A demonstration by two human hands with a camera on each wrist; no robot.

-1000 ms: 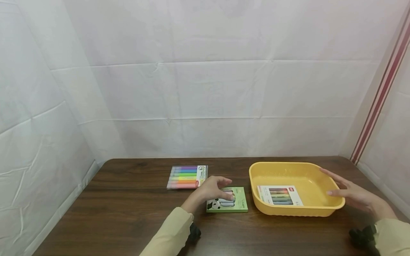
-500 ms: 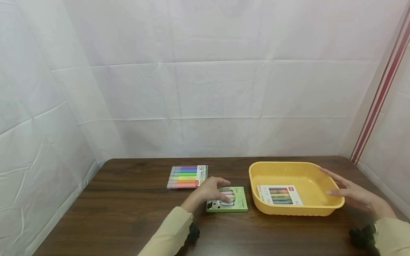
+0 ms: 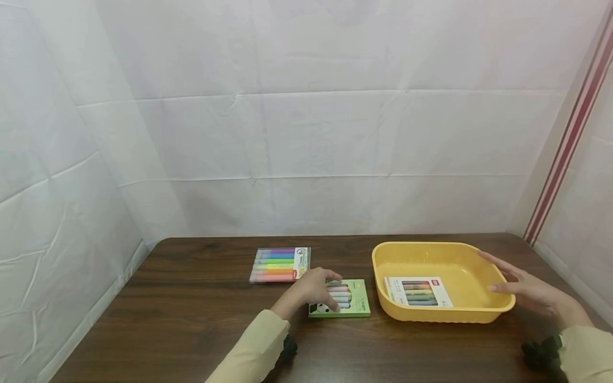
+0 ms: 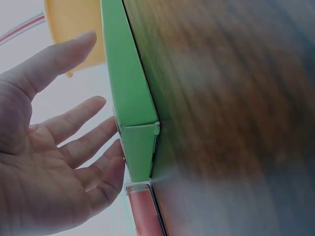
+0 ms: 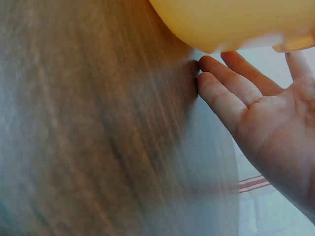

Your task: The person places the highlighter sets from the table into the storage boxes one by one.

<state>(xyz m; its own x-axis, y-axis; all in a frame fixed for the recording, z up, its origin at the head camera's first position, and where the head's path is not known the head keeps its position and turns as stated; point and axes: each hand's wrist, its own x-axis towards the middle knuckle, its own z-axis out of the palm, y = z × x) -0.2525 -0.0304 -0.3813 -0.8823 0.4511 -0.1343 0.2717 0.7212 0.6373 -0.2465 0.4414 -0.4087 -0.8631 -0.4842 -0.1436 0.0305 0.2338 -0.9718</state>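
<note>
My left hand point(image 3: 311, 291) hovers over the left part of a flat green box point(image 3: 360, 303) with a panda picture and a window showing pastel sticks. Its fingers are extended and the thumb stands apart; in the left wrist view the lower fingertips come right to the edge of the green box point(image 4: 129, 83). On the right, a shallow yellow basin point(image 3: 445, 316) has my right hand point(image 3: 533, 291) at its right end, thumb at the rim. Seen from the right wrist, the straight fingers reach beside the basin's outer wall point(image 5: 236, 24). A white pack of coloured pens point(image 3: 442, 295) lies inside the basin.
A clear pack of rainbow highlighters point(image 3: 275, 266) lies behind and left of the green box. Everything sits on a dark wooden table point(image 3: 191, 319), with a white cloth point(image 3: 306, 133) hanging behind it and at both sides.
My left thumb has drawn slightly left and down over the green box, and the hand has shifted a little left. The right hand, basin and packs stay put.
</note>
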